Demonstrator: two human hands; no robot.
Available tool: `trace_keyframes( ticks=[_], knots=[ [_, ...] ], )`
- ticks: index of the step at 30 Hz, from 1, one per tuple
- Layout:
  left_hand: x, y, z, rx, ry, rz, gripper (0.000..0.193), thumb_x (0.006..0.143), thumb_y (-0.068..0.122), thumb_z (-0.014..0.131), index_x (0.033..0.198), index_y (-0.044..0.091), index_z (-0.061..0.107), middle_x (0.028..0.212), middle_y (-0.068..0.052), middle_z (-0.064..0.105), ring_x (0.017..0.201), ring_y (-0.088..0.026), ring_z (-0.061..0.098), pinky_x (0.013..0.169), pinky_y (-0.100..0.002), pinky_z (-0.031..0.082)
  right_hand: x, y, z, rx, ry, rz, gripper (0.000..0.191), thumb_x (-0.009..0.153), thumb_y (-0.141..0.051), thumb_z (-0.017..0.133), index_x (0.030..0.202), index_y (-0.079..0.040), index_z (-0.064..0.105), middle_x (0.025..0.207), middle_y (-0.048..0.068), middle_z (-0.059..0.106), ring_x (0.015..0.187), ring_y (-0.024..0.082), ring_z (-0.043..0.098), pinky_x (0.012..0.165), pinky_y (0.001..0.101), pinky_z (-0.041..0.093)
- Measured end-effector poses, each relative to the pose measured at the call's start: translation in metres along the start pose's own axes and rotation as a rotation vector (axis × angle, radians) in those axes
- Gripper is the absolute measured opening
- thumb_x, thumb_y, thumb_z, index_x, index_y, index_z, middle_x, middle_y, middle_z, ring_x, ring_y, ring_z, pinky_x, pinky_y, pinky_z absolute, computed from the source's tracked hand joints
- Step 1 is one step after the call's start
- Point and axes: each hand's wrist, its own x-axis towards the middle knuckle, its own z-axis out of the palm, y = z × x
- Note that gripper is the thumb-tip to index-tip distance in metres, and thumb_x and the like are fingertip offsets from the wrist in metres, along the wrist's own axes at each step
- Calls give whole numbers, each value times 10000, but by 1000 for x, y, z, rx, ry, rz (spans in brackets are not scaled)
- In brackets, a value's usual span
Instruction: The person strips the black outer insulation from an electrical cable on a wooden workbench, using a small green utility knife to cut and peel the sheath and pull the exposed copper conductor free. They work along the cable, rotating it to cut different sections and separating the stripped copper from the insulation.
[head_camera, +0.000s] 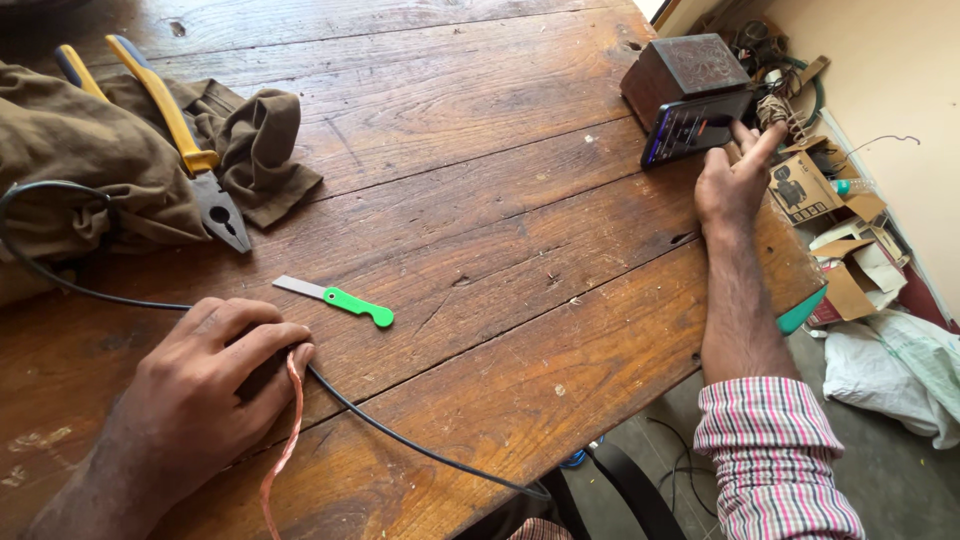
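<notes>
Wooden plank surface carries everything. The left hand, below the green-handled folding knife, presses its fingers shut on a black cable and bare copper strand. Far right of the knife, the right hand touches a propped dark phone, fingers loosely spread.

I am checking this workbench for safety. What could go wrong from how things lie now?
The green-handled knife lies open, blade bare, close to the left hand pressing the black cable; a slip could cut it. The phone leans against the wooden box near the table edge; the right hand touching it might tip it off.
</notes>
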Motion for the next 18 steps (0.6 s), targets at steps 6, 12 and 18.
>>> trace_keyframes(
  ticks=[6,12,18],
  knots=[
    [-4,3,-2,5,-3,-6,257,757,196,788,985,84,753,1018,-78,705,976,-295,667,830,-429,558,-4,-2,-6,63,13,28,826,995,-58,529,1604,100,-6,1509,282,585,1348,353,641,1130,407,519],
    [-6,3,-3,-10,6,9,252,761,200,788,982,84,751,1016,-79,701,974,-294,668,828,-426,560,-13,-6,-5,-103,44,-171,677,970,31,546,1555,97,212,1407,335,629,1319,396,644,1157,420,484],
    [-6,1,-2,-15,4,12,251,764,192,787,987,82,750,1012,-79,700,967,-290,669,827,-424,561,-23,-14,-4,-106,94,-279,338,1026,84,457,1350,32,377,1104,159,834,1254,274,739,1099,415,556]
  ],
)
